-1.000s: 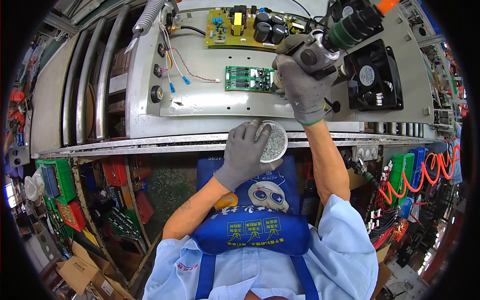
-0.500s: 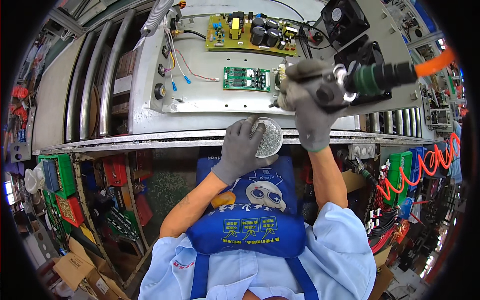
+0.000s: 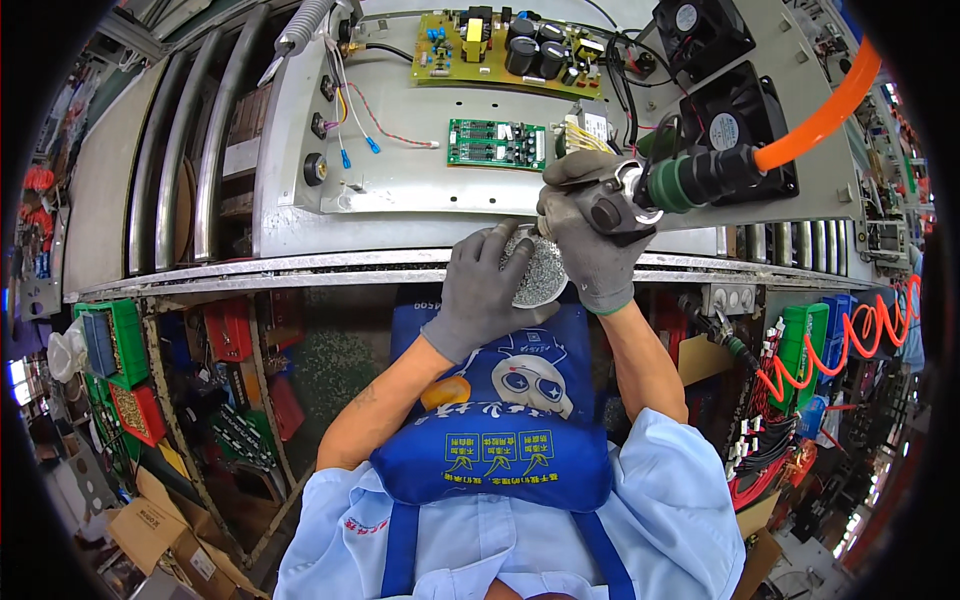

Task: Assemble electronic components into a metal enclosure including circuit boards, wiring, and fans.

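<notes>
A round white bowl (image 3: 541, 290) full of small silvery screws sits at the bench's front edge. My gloved left hand (image 3: 485, 290) wraps its near left side, thumb under the rim and fingers reaching over the screws. Whether those fingertips pinch a screw is hidden. My gloved right hand (image 3: 597, 235) grips a dark air screwdriver (image 3: 610, 208) with a green-and-black hose coupling; its tip is over the bowl's far edge, near the left fingertips. Beyond lies an open metal chassis (image 3: 400, 190) with a small green circuit board (image 3: 497, 143) and a transformer (image 3: 585, 133) beside it.
A larger power board (image 3: 510, 50) and two black fans (image 3: 735, 130) stand in the chassis. An orange air hose (image 3: 825, 115) runs to the upper right. Metal rollers (image 3: 215, 140) lie left. Parts bins (image 3: 128, 340) flank the bench below, with a coiled red hose (image 3: 850, 345) on the right.
My right hand has brought the air screwdriver left and nearer, from over the chassis to the bowl. My left hand stays at the bowl.
</notes>
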### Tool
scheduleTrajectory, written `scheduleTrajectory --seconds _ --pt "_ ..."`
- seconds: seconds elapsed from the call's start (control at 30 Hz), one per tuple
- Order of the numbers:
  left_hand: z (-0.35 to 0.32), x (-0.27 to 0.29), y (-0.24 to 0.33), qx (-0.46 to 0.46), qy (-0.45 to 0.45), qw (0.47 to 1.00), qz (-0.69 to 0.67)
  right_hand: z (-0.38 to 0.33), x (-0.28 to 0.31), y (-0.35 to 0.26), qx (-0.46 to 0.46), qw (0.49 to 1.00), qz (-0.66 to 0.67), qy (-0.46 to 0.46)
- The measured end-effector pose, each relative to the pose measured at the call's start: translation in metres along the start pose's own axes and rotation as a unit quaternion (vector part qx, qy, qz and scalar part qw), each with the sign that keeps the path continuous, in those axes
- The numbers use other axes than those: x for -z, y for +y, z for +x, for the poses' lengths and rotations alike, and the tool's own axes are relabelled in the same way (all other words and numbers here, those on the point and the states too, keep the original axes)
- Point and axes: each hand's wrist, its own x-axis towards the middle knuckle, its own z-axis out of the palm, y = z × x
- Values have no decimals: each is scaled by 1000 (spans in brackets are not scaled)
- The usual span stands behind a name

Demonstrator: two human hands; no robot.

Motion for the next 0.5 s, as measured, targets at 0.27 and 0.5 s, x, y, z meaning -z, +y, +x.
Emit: scheduleTrajectory --seconds 0.27,0.5 --pt "0 0 1 18 -11 1000 -15 10 -1 -7 -26 999 10 -15" --pt "0 0 -1 12 15 1000 -19 20 -6 -24 -51 998 31 17"
